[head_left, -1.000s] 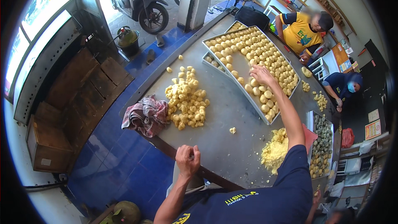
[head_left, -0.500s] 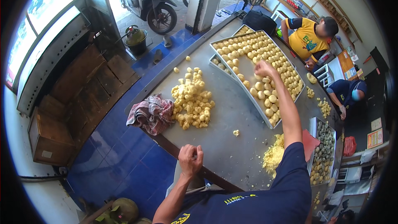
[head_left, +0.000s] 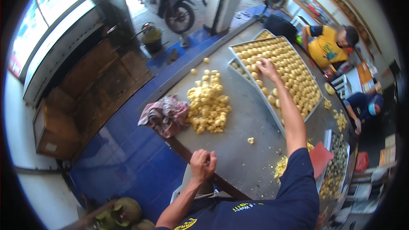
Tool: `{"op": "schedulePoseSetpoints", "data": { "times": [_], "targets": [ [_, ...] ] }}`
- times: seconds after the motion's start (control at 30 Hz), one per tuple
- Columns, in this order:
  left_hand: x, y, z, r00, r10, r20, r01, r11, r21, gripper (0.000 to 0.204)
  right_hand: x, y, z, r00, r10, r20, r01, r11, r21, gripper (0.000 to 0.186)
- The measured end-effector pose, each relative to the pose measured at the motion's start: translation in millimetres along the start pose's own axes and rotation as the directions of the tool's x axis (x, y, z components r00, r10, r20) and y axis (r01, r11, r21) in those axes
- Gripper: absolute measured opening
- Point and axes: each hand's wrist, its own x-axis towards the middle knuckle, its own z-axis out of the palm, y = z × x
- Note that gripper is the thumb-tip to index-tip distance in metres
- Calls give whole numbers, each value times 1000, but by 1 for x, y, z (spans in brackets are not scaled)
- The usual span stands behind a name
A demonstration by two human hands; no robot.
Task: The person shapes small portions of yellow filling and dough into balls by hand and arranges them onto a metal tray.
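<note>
Dozens of pale balls [head_left: 300, 79] stand in rows in a metal tray [head_left: 314, 108], toward the far end of the tabletop [head_left: 232, 159]. My right hand [head_left: 267, 68] reaches in over the tray's left edge, not far from its far left corner, fingers bent and close together at the balls; I cannot tell whether they pinch one. My left hand [head_left: 203, 166] is curled loosely, thumb beside the fingers, by the near edge of the tabletop; I can't see whether anything is inside it.

A heap of dough pieces [head_left: 208, 104] lies near the tabletop's left edge, and a checked cloth [head_left: 166, 115] is bunched against it at the near left corner. One small lump [head_left: 251, 140] sits well apart from the heap. Yellow crumbs [head_left: 280, 168] lie just beside my right sleeve [head_left: 296, 172]. Past that sleeve, a red sheet [head_left: 320, 159] partly covers a second tray [head_left: 327, 138] of darker balls by the right edge.
</note>
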Motion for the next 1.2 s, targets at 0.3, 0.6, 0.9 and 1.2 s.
{"op": "schedulePoseSetpoints", "data": {
  "times": [0.3,0.6,0.9,1.2],
  "targets": [
    [1,3,-4,1000,-16,17,17,999,-30,24,3,52,-4,947,320,-14,-291,880,374,26],
    [-3,1,1,1000,-1,-4,1,1000,-27,22,-49,59,-66,997,-22,70,46,931,-362,32],
    [-3,2,1,999,-17,43,18,1000,-6,25,-108,14,-103,955,120,273,11,901,-435,40],
    [-3,4,1,999,-28,17,27,999,37,25,-32,-16,-77,987,110,113,-75,957,-282,30]
  ]
}}
